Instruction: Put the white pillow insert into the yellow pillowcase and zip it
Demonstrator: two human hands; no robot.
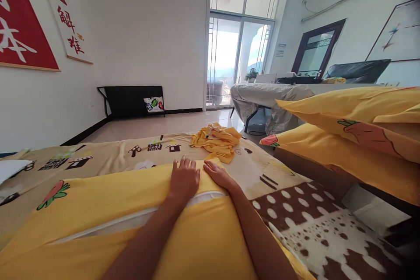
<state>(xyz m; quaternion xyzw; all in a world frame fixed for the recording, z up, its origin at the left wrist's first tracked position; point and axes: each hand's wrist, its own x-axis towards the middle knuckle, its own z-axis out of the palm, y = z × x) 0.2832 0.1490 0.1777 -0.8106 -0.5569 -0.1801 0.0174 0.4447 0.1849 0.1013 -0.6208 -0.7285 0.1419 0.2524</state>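
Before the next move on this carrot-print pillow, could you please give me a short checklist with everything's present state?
1. Left hand on the carrot-print pillow: ok, laid near its far edge.
2. Right hand on the pillow: ok, at the far right corner.
3. Pillowcase slit closed: not ok, white material shows along it.
4. Crumpled yellow cloth clear of the pillow: cannot tell, it lies just beyond the far corner.
5. Stacked yellow pillows clear of both hands: ok, off to the right.

A patterned blanket carries a yellow pillow near, a crumpled cloth far, something white left.
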